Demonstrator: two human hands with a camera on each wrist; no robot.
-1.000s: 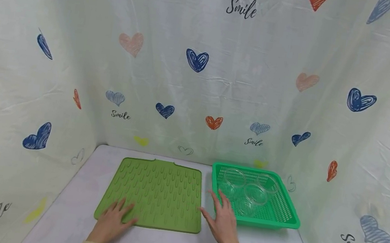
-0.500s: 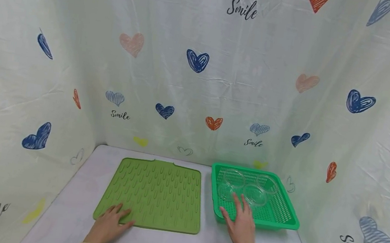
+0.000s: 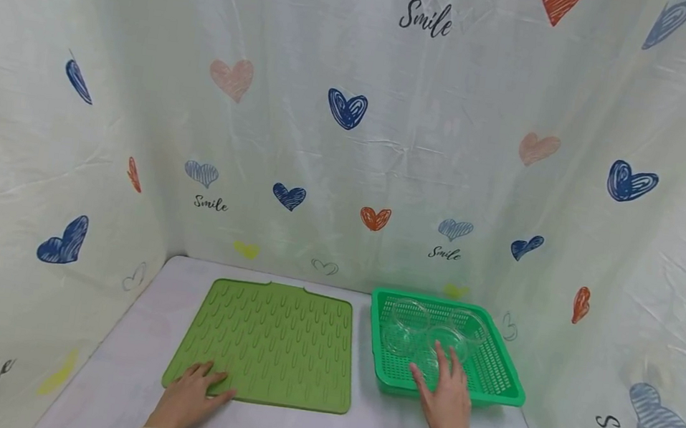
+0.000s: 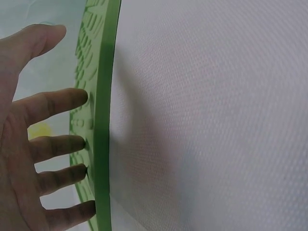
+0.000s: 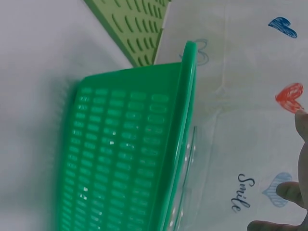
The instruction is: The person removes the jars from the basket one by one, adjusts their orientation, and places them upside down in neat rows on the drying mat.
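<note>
A green ribbed silicone mat [image 3: 270, 342] lies flat on the white table [image 3: 120, 373]. My left hand [image 3: 189, 393] rests open on the mat's near left corner, its fingers [image 4: 53, 144] spread on the mat's edge [image 4: 102, 144]. To the right stands a green mesh basket [image 3: 499, 365] holding several clear glass bowls [image 3: 410, 317]. My right hand [image 3: 448, 394] reaches over the basket's near rim with straight fingers, just above the nearest bowl [image 3: 448, 342]. The right wrist view shows the basket's side wall [image 5: 120, 159] and only fingertips [image 5: 288, 192].
A white cloth printed with hearts and "Smile" [image 3: 353, 136] walls in the table on three sides. A bare strip of table runs between the mat and the basket, and along the near edge.
My right hand has moved right and forward, from the table beside the mat to over the basket's near rim. The left hand has stayed on the mat's corner.
</note>
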